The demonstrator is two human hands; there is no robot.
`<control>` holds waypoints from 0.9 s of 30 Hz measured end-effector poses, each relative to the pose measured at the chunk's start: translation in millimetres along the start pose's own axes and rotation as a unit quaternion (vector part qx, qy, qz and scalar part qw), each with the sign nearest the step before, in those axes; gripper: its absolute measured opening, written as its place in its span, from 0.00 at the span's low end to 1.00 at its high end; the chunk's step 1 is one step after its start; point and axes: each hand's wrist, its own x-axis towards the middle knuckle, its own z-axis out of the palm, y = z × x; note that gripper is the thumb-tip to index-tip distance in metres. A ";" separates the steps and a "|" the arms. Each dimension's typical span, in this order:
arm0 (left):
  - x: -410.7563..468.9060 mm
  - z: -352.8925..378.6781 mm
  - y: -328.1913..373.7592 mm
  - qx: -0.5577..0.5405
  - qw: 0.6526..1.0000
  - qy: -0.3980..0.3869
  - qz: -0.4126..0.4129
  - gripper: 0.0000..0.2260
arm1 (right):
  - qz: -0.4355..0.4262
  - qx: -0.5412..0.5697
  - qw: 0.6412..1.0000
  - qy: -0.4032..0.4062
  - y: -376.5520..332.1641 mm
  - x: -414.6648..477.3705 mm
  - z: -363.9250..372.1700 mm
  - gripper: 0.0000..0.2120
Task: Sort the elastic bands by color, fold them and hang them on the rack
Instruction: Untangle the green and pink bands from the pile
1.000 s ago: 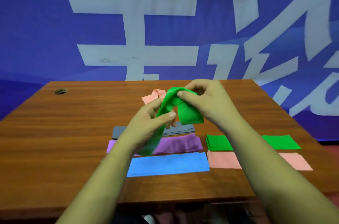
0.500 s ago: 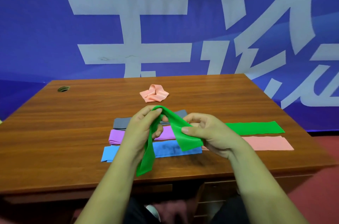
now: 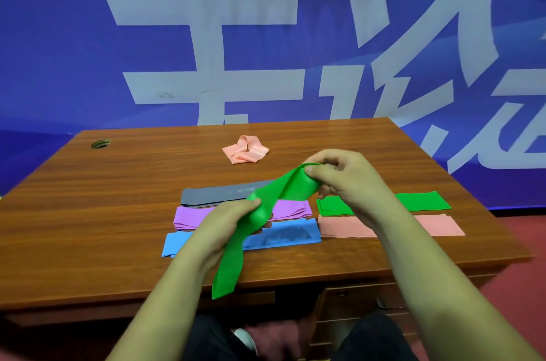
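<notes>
I hold a long green elastic band (image 3: 283, 189) in the air above the brown wooden table (image 3: 118, 213). My right hand (image 3: 345, 180) pinches its upper end between curled fingers and thumb. My left hand (image 3: 233, 219) grips the band lower down, fingers wrapped round it. From there the loose tail hangs down past the near edge of the table.

Flat on the table beneath my hands lie the folded strips. On the left side, from far to near, are a grey folded band (image 3: 212, 196), a purple folded band (image 3: 192, 217) and a blue folded band (image 3: 283, 235), each just beside the next. To their right lies a green folded band (image 3: 422, 201), with a pink folded band (image 3: 437, 224) just in front of it; my right forearm crosses over both. Further back, well apart from the rows, sits a crumpled pink elastic band (image 3: 245, 149), still unfolded.
</notes>
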 end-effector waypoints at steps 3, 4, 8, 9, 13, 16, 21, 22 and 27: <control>0.4 5.9 2.4 0.044 0.997 -0.011 0.064 0.17 | -0.022 -0.067 0.997 -0.012 -17.1 2.6 5.6 0.05; 0.7 8.3 4.7 0.048 0.994 -0.017 0.099 0.18 | -0.028 -0.080 0.996 -0.025 -22.1 3.4 8.9 0.05; -2.5 19.9 14.0 0.001 0.977 -0.073 0.199 0.19 | -0.032 -0.140 0.985 -0.099 -36.5 5.9 19.7 0.05; -4.1 23.4 15.4 0.012 0.973 -0.090 0.211 0.18 | -0.025 -0.131 0.985 -0.113 -38.8 6.8 20.0 0.05; -6.5 32.2 19.0 0.008 0.967 -0.090 0.240 0.10 | -0.003 -0.069 0.989 -0.132 -40.3 9.9 12.7 0.04; -4.3 31.5 20.2 -0.022 0.967 -0.067 0.245 0.07 | 0.029 -0.004 0.993 -0.116 -32.7 9.9 6.9 0.09; -1.9 38.3 19.6 -0.008 0.972 -0.071 0.222 0.04 | 0.094 0.051 0.989 -0.104 -13.2 7.8 -2.1 0.12; -0.5 39.5 18.9 -0.009 0.974 -0.079 0.212 0.05 | 0.099 0.050 0.990 -0.091 -9.9 8.7 -4.6 0.10; 7.7 52.3 13.8 0.023 0.980 -0.134 0.144 0.17 | 0.090 0.004 0.995 -0.046 -3.4 15.2 -13.2 0.07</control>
